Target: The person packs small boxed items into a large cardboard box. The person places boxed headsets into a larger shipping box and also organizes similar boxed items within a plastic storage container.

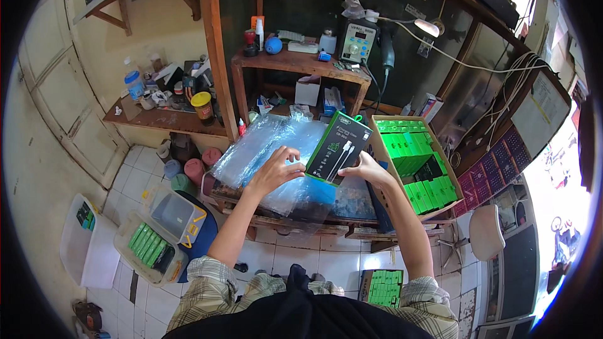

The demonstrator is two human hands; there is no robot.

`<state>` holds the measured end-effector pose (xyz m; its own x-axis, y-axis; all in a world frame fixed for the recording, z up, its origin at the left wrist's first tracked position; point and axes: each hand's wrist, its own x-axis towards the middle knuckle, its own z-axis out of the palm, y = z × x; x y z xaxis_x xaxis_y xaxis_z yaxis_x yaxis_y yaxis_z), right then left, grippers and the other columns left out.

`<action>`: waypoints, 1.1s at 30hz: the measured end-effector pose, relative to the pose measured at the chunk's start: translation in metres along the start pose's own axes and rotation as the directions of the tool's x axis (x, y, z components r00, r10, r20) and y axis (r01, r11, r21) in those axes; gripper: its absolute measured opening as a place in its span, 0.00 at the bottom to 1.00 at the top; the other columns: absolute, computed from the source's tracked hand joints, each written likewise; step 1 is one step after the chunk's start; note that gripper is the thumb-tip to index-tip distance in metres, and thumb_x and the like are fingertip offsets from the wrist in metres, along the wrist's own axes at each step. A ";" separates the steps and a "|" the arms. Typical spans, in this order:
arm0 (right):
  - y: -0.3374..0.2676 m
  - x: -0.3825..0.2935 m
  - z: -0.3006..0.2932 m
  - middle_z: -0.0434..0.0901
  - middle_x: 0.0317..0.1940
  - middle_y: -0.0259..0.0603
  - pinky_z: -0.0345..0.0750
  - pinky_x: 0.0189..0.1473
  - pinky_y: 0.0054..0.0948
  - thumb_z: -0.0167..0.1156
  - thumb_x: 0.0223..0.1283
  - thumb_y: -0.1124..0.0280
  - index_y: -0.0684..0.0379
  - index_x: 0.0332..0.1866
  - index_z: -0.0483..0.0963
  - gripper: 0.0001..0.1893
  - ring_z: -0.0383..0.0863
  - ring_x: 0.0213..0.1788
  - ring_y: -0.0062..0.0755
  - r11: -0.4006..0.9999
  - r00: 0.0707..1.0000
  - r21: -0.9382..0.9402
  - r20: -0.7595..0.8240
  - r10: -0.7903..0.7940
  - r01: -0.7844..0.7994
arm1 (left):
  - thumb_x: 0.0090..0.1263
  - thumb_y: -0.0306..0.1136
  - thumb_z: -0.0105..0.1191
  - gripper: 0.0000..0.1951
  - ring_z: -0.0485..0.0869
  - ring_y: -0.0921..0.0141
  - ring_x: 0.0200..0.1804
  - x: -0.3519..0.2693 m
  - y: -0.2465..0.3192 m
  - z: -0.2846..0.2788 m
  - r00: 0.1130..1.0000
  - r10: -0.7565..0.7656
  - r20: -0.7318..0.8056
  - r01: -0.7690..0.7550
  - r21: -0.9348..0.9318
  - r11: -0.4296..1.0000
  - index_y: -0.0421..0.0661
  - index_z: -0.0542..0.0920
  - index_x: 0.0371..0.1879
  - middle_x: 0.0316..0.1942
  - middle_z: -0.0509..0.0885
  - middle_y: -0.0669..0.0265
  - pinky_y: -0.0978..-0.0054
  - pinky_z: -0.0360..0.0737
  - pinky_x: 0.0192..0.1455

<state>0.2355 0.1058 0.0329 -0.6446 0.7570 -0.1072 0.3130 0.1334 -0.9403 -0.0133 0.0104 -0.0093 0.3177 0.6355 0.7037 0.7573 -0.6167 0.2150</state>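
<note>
A black and green charging-cable box (338, 148), with a picture of white cables on its front, is tilted above the workbench. My right hand (370, 169) grips its lower right edge, thumb over the front. Beside the box's lower left edge is my left hand (281, 169), its fingers curled and apart; whether the fingertips touch the box is unclear. Clear plastic bags (264, 150) lie spread beneath both hands. To the right, a cardboard carton (377, 125) holds rows of green boxes (410, 150), with a gap among them where a black side shows.
A wooden shelf (301, 59) behind the bench carries a hot-air rework station (358, 40) and a blue air blower (273, 45). On the left floor stands a lidded plastic tub (125, 240) with green boxes. Another carton (365, 287) sits near my feet. A stool (487, 233) stands at right.
</note>
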 end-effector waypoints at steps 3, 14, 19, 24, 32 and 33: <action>-0.001 0.000 0.001 0.78 0.40 0.43 0.73 0.46 0.26 0.72 0.36 0.69 0.67 0.47 0.70 0.29 0.77 0.43 0.29 0.989 0.999 -0.147 -0.032 -0.031 0.026 | 0.55 0.38 0.60 0.08 0.72 0.69 0.40 -0.002 0.004 0.000 0.999 -0.016 0.048 0.019 -0.060 0.998 0.50 0.78 0.27 0.35 0.69 0.69 0.71 0.74 0.44; -0.001 -0.017 0.023 0.79 0.31 0.47 0.74 0.36 0.30 0.71 0.36 0.68 0.67 0.47 0.68 0.29 0.78 0.31 0.34 0.919 0.960 -0.353 -0.145 -0.241 0.178 | 0.51 0.34 0.62 0.07 0.75 0.68 0.36 -0.011 0.004 -0.008 0.999 0.038 0.036 -0.035 -0.071 0.997 0.47 0.81 0.26 0.32 0.72 0.67 0.71 0.74 0.40; 0.003 -0.017 0.025 0.78 0.30 0.45 0.74 0.35 0.30 0.70 0.38 0.70 0.66 0.49 0.67 0.29 0.78 0.31 0.31 0.917 0.958 -0.332 -0.101 -0.267 0.220 | 0.55 0.34 0.61 0.07 0.77 0.68 0.36 -0.013 0.012 -0.005 0.996 -0.077 0.051 0.085 -0.171 0.982 0.46 0.78 0.26 0.34 0.72 0.68 0.70 0.75 0.40; 0.001 -0.017 0.028 0.79 0.30 0.45 0.75 0.35 0.28 0.70 0.39 0.70 0.67 0.49 0.67 0.29 0.79 0.32 0.29 0.934 0.965 -0.310 -0.132 -0.227 0.178 | 0.57 0.32 0.60 0.10 0.78 0.65 0.37 -0.010 0.010 0.007 0.976 -0.218 0.032 0.218 -0.283 0.934 0.45 0.74 0.33 0.36 0.73 0.65 0.69 0.76 0.42; -0.004 -0.016 0.030 0.79 0.36 0.47 0.75 0.42 0.28 0.69 0.42 0.71 0.66 0.51 0.64 0.29 0.80 0.38 0.30 0.939 0.949 -0.251 -0.152 -0.277 0.233 | 0.59 0.28 0.59 0.27 0.79 0.66 0.45 -0.017 0.008 0.046 0.914 -0.386 -0.122 0.252 -0.574 0.779 0.45 0.60 0.55 0.43 0.77 0.57 0.71 0.76 0.49; 0.002 -0.013 0.030 0.79 0.39 0.48 0.75 0.43 0.28 0.69 0.43 0.71 0.66 0.52 0.63 0.30 0.80 0.39 0.31 0.934 0.946 -0.257 -0.140 -0.292 0.250 | 0.59 0.27 0.59 0.28 0.78 0.67 0.45 -0.014 0.009 0.048 0.897 -0.429 -0.109 0.271 -0.632 0.726 0.46 0.59 0.56 0.42 0.77 0.57 0.71 0.76 0.49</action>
<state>0.2239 0.0768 0.0232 -0.6035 0.7669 0.2184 0.3100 0.4780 -0.8218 0.0167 0.0190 -0.0497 -0.1020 0.7839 0.6125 0.2754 -0.5694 0.7746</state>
